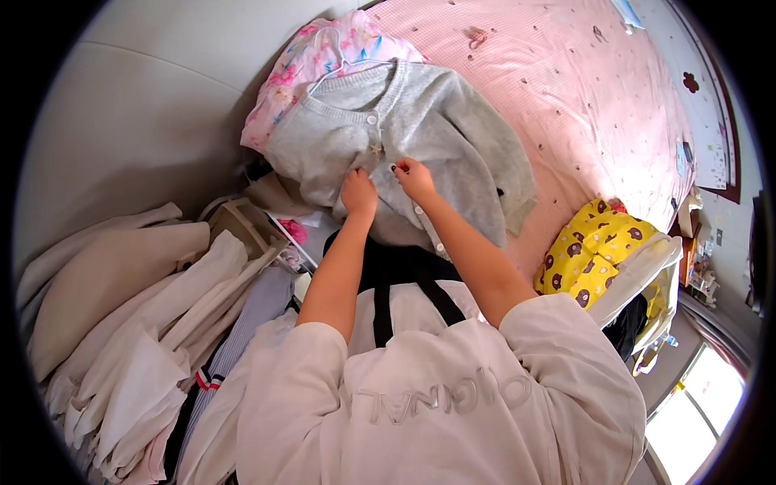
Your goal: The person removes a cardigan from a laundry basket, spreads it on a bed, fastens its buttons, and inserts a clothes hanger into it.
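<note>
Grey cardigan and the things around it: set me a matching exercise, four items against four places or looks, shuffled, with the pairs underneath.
Column one
1. Grey cardigan
2. Floral fabric
3. Yellow fabric
4. Bedspread

Column two
A. Patterned with brown figures
B. Under the hook of the white hanger
C. Pale pink with small dark spots
D. Held at its front by the left hand and the right hand

Pairs: 1-D, 2-B, 3-A, 4-C
</note>
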Demonstrator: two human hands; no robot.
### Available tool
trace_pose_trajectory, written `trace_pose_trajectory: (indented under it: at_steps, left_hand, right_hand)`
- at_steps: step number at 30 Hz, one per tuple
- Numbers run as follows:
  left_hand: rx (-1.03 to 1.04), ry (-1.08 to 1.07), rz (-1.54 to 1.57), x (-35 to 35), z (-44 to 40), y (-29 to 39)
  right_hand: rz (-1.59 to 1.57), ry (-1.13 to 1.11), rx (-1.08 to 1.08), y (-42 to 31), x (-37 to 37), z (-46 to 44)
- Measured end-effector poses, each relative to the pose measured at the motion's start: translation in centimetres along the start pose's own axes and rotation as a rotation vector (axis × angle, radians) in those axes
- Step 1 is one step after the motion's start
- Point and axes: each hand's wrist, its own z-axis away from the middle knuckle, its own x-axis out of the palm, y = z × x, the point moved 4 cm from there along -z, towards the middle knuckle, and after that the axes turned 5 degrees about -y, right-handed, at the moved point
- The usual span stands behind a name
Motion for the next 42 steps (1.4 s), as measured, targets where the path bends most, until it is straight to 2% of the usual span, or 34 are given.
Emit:
trace_pose_trajectory:
  at_steps: [3,6,9,12,15,18,21,24,27,30,36,39,42]
  left_hand:
    - [0.041,0.035,0.188,0.4,-0.2,0.1]
    - [-0.102,-0.019,0.945,2.7,-0.2,-1.0]
    - [-0.175,-0.139,1.439,4.0,0.8,-0.3]
    - [-0.264,-0.219,1.406,4.2,1.6,0.1]
    - [-0.261,-0.138,1.289,5.6,1.1,-1.0]
    - [-0.108,-0.066,1.05,6.1,1.0,-1.2]
    - [-0.033,0.042,0.922,3.0,2.1,0.1]
    - [-0.02,0.079,0.912,2.7,2.5,0.3]
    - [-0.125,-0.212,1.365,4.2,2.1,-0.1]
    - [-0.273,-0.257,1.63,3.8,2.3,-0.1]
    - [-0.215,-0.269,1.391,2.8,1.5,-0.6]
    - [-0.041,-0.053,0.982,0.9,1.9,0.4]
    - [-0.014,0.036,0.894,0.0,2.0,0.7]
  right_hand:
    - [-0.02,-0.034,0.023,-0.3,-0.7,-0.1]
    - [-0.025,-0.076,-0.022,-0.5,-0.5,-0.8]
    - [-0.03,-0.145,-0.04,0.2,0.0,-0.7]
    - [-0.014,-0.164,-0.041,0.0,-0.3,-0.5]
    - [-0.003,-0.161,-0.041,-0.3,-0.5,0.3]
    - [-0.038,-0.169,-0.017,-0.5,-0.4,1.1]
    - [0.017,-0.175,0.016,-0.8,-0.4,1.6]
    - [0.037,-0.173,0.009,-1.0,-0.5,1.6]
    - [-0.067,-0.277,0.014,-0.3,-0.3,1.0]
    - [-0.046,-0.41,0.063,-0.3,-0.3,0.3]
    - [-0.022,-0.403,0.038,-0.8,0.1,0.0]
    - [0.044,-0.423,0.051,-1.3,0.1,-0.1]
    - [0.101,-0.43,0.043,-2.1,0.0,0.0]
